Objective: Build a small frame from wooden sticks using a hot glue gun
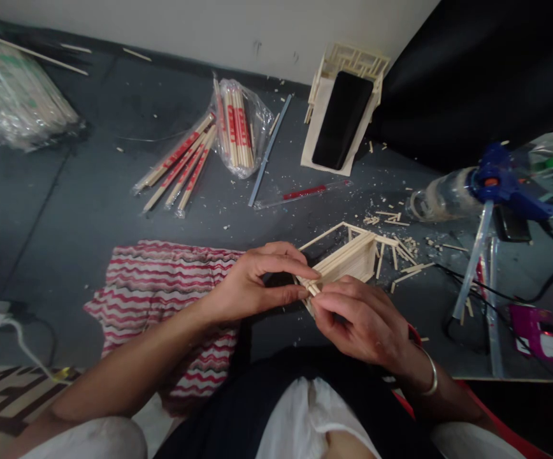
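A small structure of glued wooden sticks point(348, 258) is held above the grey floor in the middle of the view. My left hand point(257, 280) pinches its near left end with thumb and fingers closed on the sticks. My right hand point(357, 319), with a metal bangle on the wrist, has its fingers closed on the same end from the right. Cut stick pieces point(401, 255) lie scattered just behind the structure.
Wrapped chopsticks point(181, 162) and a bag of them point(238, 124) lie further back, with a red pen point(305, 192). A phone on a wooden stand point(341, 118) leans at the wall. A blue glue gun point(501, 185) stands right. A striped cloth point(162, 287) lies left.
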A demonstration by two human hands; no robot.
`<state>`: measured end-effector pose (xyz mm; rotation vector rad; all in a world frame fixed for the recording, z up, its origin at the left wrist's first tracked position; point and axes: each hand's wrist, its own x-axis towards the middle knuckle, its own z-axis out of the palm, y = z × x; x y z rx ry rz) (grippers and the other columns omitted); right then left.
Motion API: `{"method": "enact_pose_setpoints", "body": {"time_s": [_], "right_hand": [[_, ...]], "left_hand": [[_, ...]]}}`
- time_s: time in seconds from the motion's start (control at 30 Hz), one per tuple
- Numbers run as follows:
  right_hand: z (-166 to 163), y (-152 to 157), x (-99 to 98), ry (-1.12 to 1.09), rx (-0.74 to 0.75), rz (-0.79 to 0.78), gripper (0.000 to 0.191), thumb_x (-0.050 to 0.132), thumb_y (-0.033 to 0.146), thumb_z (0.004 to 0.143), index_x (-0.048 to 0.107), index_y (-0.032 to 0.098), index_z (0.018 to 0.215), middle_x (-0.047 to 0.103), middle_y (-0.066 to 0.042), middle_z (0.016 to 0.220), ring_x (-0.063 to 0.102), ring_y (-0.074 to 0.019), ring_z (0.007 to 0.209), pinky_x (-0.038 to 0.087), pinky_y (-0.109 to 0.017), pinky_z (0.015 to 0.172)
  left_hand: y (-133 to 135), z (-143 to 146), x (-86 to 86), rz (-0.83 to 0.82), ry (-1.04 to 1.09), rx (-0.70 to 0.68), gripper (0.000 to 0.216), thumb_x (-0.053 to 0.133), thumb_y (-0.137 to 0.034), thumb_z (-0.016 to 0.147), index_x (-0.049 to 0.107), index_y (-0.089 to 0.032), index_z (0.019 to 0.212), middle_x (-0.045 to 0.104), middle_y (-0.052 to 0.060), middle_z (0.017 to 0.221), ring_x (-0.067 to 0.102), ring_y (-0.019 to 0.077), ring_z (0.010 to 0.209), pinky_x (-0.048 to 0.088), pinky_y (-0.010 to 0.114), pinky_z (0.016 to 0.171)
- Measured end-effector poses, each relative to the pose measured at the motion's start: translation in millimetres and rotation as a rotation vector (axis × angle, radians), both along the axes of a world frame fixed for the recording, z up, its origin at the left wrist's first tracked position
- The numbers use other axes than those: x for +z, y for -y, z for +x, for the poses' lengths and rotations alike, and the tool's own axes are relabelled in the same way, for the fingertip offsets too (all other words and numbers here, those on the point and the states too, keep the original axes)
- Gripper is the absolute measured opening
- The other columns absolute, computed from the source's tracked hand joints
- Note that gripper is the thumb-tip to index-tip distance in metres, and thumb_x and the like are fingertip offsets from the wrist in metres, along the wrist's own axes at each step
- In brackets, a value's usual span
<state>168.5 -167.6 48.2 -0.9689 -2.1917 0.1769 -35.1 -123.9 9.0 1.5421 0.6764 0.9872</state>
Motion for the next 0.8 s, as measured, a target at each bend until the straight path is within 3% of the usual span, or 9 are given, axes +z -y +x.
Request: {"method": "enact_pose_setpoints", "body": {"time_s": [0.6,0.8], "right_hand": [[-0.6,-0.8,1.7,0.009,-0.011,0.003,0.024,0.070,0.002,0.085,0.063,0.020,0.099,0.078,0.000,0.079,0.075,-0.0121,0.070,0.065,-0.022,0.072],[-1.1,-2.4,0.5,0.001,-0.027,0.070,0.022,0.071,0.011,0.088,0.063,0.020,0.107,0.078,0.001,0.076,0.074,-0.0137,0.065,0.065,-0.025,0.067]], "left_hand": [[0.0,-0.6,1.1,-0.024,-0.015,-0.007,0.018,0.084,-0.021,0.083,0.084,-0.022,0.101,0.077,0.007,0.094,0.072,0.0167,0.090,0.060,0.029,0.086],[-0.2,0.1,1.2,-0.067,0.024,-0.003,0.017,0.085,-0.021,0.083,0.084,-0.022,0.100,0.077,0.007,0.093,0.072,0.0162,0.088,0.060,0.028,0.084]]}}
